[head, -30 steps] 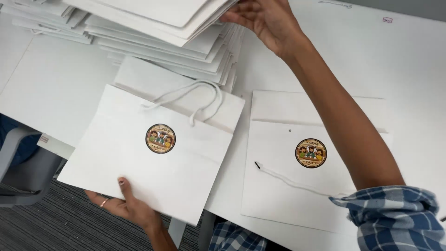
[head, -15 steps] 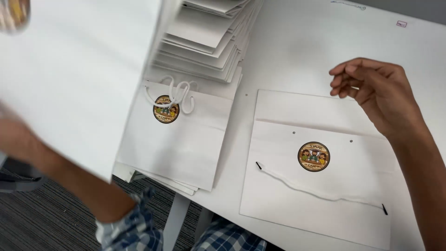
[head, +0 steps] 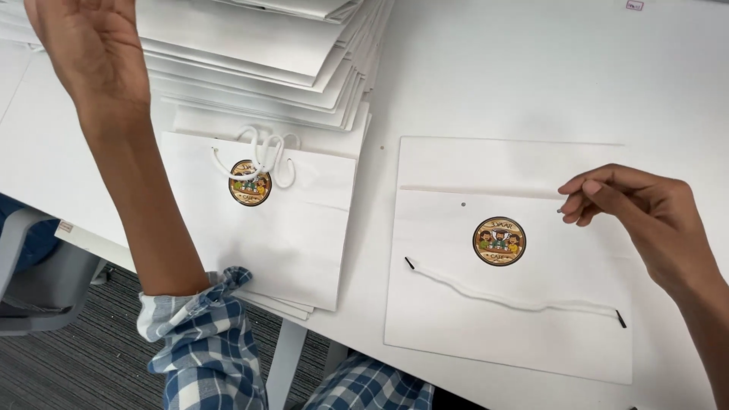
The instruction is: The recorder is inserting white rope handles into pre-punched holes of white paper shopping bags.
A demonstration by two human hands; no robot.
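My right hand (head: 645, 220) hovers over the right side of a flat white paper bag (head: 456, 342) on the table, fingertips bunched together at a small punched hole near the bag's fold. Nothing shows between the fingers. A loose white cord (head: 516, 302) with black tips lies across the bag below its round colourful sticker (head: 499, 241). My left hand (head: 91, 61) is raised at the top left with the palm open, beside a tall stack of white bags (head: 266, 68). Its fingertips are cut off by the frame edge.
A finished white bag (head: 304, 250) with looped cord handles and the same sticker lies on a small pile at the white table's (head: 531, 76) front edge. A grey chair (head: 38, 296) and dark carpet (head: 91, 372) lie below left.
My left hand lifted a bag off the front pile up toward the tall stack and is now empty. My right hand came down from the stack to the flat bag's hole.
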